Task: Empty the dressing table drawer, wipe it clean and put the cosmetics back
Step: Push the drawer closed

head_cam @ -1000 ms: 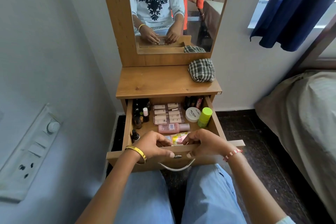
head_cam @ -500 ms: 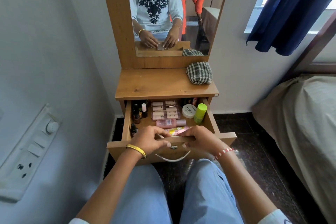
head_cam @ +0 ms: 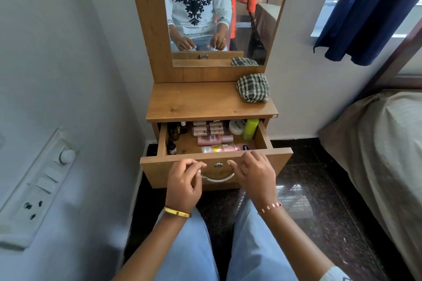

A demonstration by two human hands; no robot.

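Note:
The wooden drawer [head_cam: 277,158] of the dressing table is pulled out. Inside lie cosmetics: a green bottle [head_cam: 250,129], a white jar [head_cam: 236,126], a pink bottle [head_cam: 214,139], a pink and yellow tube [head_cam: 222,148], small dark bottles [head_cam: 174,133] on the left and several flat pink compacts [head_cam: 206,128]. My left hand [head_cam: 185,181] hovers in front of the drawer's front panel beside the metal handle [head_cam: 218,179], fingers loosely curled and holding nothing. My right hand [head_cam: 254,174] hovers near the panel's top edge, also holding nothing.
A checked cloth [head_cam: 253,88] lies bunched on the right of the table top [head_cam: 201,100], below the mirror [head_cam: 219,13]. A wall with a switch panel [head_cam: 38,187] is on the left, and a bed [head_cam: 383,148] on the right. My knees are just below the drawer.
Both hands have let go of the drawer's front edge and drawn back a little toward me. The drawer stays pulled out.

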